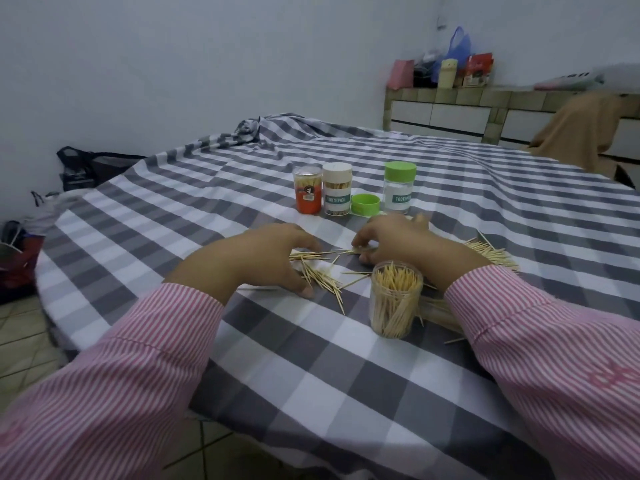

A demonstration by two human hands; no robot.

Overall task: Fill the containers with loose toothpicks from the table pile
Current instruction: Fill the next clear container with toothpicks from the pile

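The right hand [391, 237] covers part of the toothpick pile [491, 252]; its fingertips hide whether they pinch any; shelf things [446, 72] far behind look blurry.

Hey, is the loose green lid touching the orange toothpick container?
Apart. The head view shows the white-capped container standing between the green lid and the orange container, so the two never meet.

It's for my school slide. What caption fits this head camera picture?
Two hands gather loose toothpicks beside an open, nearly full container.
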